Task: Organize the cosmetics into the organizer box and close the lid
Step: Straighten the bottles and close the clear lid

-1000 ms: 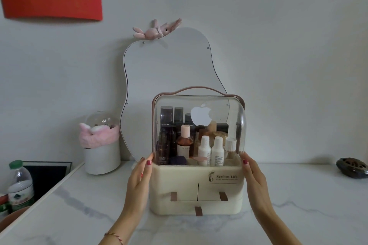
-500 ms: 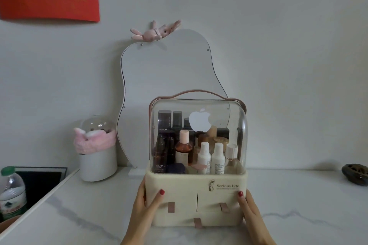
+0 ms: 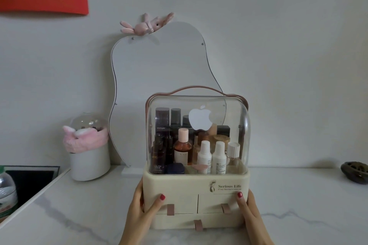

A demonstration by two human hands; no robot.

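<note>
The cream organizer box [image 3: 179, 184] stands on the marble counter with its clear domed lid [image 3: 237, 109] down over the top compartment. Several cosmetic bottles [image 3: 205, 155] stand upright inside, dark ones at the left and white ones at the right. My left hand [image 3: 140, 208] grips the lower left corner of the box, thumb on the front and fingers round the side. My right hand [image 3: 250, 210] grips the lower right corner the same way. Three small drawers with brown pull tabs [image 3: 170, 209] are shut.
A wavy mirror [image 3: 159, 77] with a pink plush rabbit [image 3: 146, 25] leans on the wall behind the box. A white jar with a pink headband [image 3: 87, 145] stands at the left, a dark dish [image 3: 354, 170] at the far right. A water bottle [image 3: 6, 191] sits below the counter's left edge.
My hands slid down from the lid's lower edge to the box's bottom corners. The view has moved closer to the box.
</note>
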